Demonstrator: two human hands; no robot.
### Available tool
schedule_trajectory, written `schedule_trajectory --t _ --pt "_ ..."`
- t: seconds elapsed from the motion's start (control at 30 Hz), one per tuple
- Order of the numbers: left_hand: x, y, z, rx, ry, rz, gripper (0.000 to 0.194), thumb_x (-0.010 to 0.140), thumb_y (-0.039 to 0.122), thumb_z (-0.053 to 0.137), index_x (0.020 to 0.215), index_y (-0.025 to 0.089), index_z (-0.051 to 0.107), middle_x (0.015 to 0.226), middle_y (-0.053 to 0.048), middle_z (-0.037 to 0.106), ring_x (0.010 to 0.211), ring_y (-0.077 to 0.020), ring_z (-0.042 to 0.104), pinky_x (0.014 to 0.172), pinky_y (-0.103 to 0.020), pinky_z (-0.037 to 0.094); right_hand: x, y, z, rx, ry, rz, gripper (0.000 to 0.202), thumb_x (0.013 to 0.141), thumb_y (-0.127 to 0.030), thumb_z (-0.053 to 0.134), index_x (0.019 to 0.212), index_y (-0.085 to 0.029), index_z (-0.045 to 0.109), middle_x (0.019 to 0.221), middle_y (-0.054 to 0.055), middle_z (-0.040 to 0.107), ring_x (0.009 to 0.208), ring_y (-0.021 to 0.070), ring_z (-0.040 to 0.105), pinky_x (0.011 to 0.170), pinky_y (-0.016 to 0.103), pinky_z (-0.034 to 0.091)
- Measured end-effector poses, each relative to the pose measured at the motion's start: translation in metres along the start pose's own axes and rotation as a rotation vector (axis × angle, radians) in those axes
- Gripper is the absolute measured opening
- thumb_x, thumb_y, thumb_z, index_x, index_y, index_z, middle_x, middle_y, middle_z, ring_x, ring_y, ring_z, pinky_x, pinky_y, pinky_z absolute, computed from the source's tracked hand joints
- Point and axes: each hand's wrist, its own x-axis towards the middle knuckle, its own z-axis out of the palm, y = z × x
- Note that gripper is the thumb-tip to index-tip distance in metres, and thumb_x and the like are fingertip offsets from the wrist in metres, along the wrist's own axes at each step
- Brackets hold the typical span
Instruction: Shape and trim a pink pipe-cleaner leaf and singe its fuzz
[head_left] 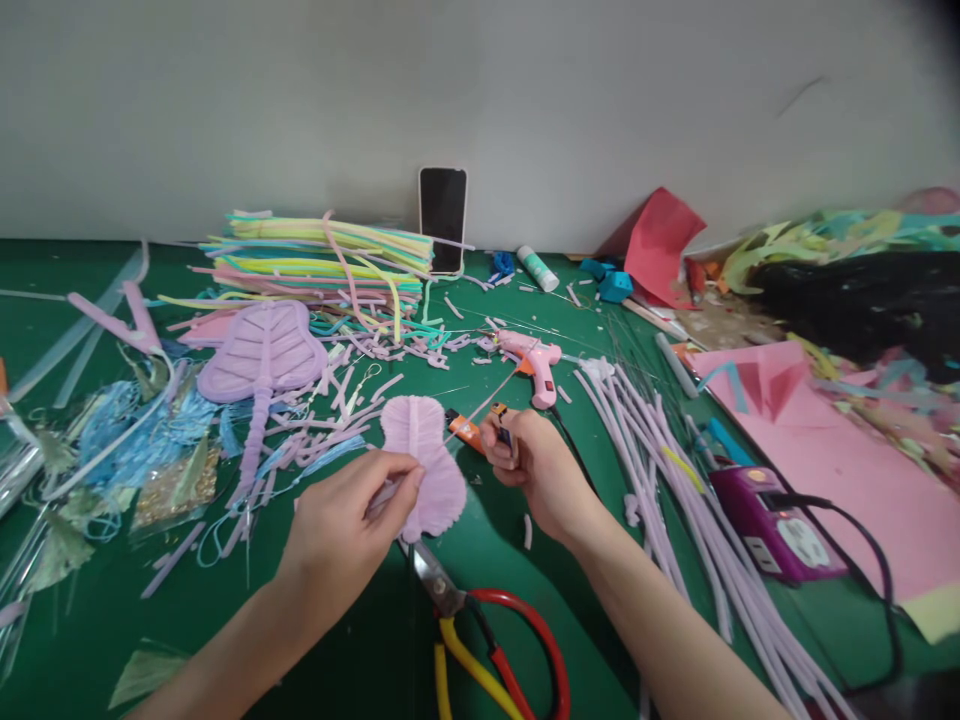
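A lilac ribbed, double-lobed fan shape [435, 490] made of pipe cleaners lies mid-table. My left hand [352, 520] pinches something at its left edge; the fingertips hide what. My right hand [525, 465] is closed round a small dark and orange lighter [504, 430], to the right of the lilac shape. A thin strip [484, 403] runs from beside the right hand up toward the pink glue gun [532, 362]. Behind the hands lies an orange-handled tool [465, 430]. Scissors [442, 590] with red and yellow handles lie below the shape, blades toward it.
A finished-looking lilac fan [262, 365], colourful pipe cleaners [322, 255] and a propped phone [442, 215] stand left and behind. Cut pieces and blue tassels [150, 420] litter the left. Lilac stems [690, 500], a purple power box [784, 530] and pink paper [832, 450] lie right.
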Motion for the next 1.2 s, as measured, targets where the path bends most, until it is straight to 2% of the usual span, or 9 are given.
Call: schedule_trajectory --t 0.1,0.17,0.4,0.47,0.57,0.73,0.83,1.0,1.2 --pt "0.0 0.0 0.0 -0.015 0.005 -0.006 0.015 0.089 0.022 0.057 0.076 0.021 0.065 0.062 0.006 0.067 0.05 -0.0078 0.058 0.052 -0.018 0.043 0.0 -0.001 0.001 0.018 -0.003 -0.001 0.025 0.074 -0.041 0.051 0.064 -0.018 0.05 0.057 -0.008 0.028 0.051 0.0082 0.016 0.046 0.024 0.009" --pt "0.0 -0.001 0.0 -0.046 0.007 -0.042 0.015 0.089 0.023 0.057 0.077 0.021 0.065 0.062 0.006 0.067 0.049 -0.0083 0.057 0.051 -0.019 0.042 -0.001 -0.004 0.002 0.088 -0.064 0.034 0.026 0.076 -0.042 0.052 0.064 -0.018 0.049 0.057 -0.008 0.027 0.05 0.0074 0.015 0.044 0.022 0.009" --pt "0.001 -0.004 -0.005 -0.28 -0.031 -0.41 0.022 0.087 0.04 0.06 0.078 0.021 0.067 0.06 0.003 0.063 0.05 -0.0116 0.054 0.046 -0.02 0.041 -0.011 -0.016 -0.001 0.585 -0.58 0.298 0.029 0.087 -0.048 0.062 0.086 -0.021 0.05 0.072 -0.005 0.046 0.045 0.0043 0.02 0.032 0.011 0.008" --pt "0.002 -0.004 -0.006 -0.325 -0.036 -0.451 0.022 0.085 0.041 0.061 0.078 0.021 0.066 0.057 0.003 0.061 0.05 -0.0113 0.052 0.046 -0.02 0.04 -0.012 -0.013 -0.001 0.692 -0.693 0.31 0.03 0.092 -0.048 0.058 0.084 -0.021 0.05 0.073 -0.005 0.048 0.04 0.0027 0.02 0.028 0.01 0.008" --pt "0.003 -0.003 -0.006 -0.396 -0.042 -0.484 0.021 0.083 0.04 0.064 0.077 0.021 0.067 0.056 0.004 0.06 0.049 -0.0104 0.05 0.045 -0.019 0.039 -0.011 -0.007 0.001 0.811 -0.784 0.284 0.039 0.095 -0.05 0.054 0.073 -0.019 0.046 0.067 -0.007 0.047 0.032 -0.0003 0.019 0.023 0.009 0.011" --pt "0.004 0.005 -0.006 -0.518 -0.031 -0.54 0.017 0.08 0.036 0.067 0.075 0.02 0.067 0.058 0.003 0.061 0.049 -0.0094 0.049 0.045 -0.018 0.038 -0.01 -0.004 0.005 0.857 -0.827 0.287 0.051 0.095 -0.058 0.045 0.063 -0.019 0.037 0.052 -0.01 0.036 0.027 -0.0006 0.017 0.022 0.007 0.017" --pt "0.005 0.009 -0.007 -0.651 -0.005 -0.598 0.016 0.079 0.035 0.069 0.073 0.02 0.064 0.055 0.006 0.051 0.046 -0.0068 0.04 0.043 -0.016 0.032 -0.01 -0.002 0.008 0.847 -0.825 0.283 0.054 0.095 -0.061 0.042 0.061 -0.019 0.037 0.047 -0.01 0.035 0.026 -0.0002 0.018 0.023 0.007 0.021" --pt "0.004 0.011 -0.004 -0.93 -0.108 -0.69 0.025 0.076 0.039 0.073 0.073 0.019 0.059 0.054 0.009 0.034 0.046 -0.0052 0.028 0.042 -0.016 0.024 -0.015 0.007 0.02 0.744 -0.76 0.326 0.057 0.093 -0.065 0.044 0.06 -0.018 0.045 0.041 -0.009 0.037 0.027 0.0014 0.022 0.024 0.008 0.024" --pt "0.003 0.01 0.001 -0.987 -0.144 -0.72 0.026 0.074 0.038 0.074 0.071 0.018 0.058 0.05 0.006 0.048 0.045 -0.0069 0.041 0.045 -0.018 0.031 -0.021 0.019 0.035 0.615 -0.595 0.365 0.053 0.089 -0.063 0.055 0.063 -0.016 0.053 0.041 -0.009 0.043 0.026 0.0009 0.026 0.025 0.009 0.024"
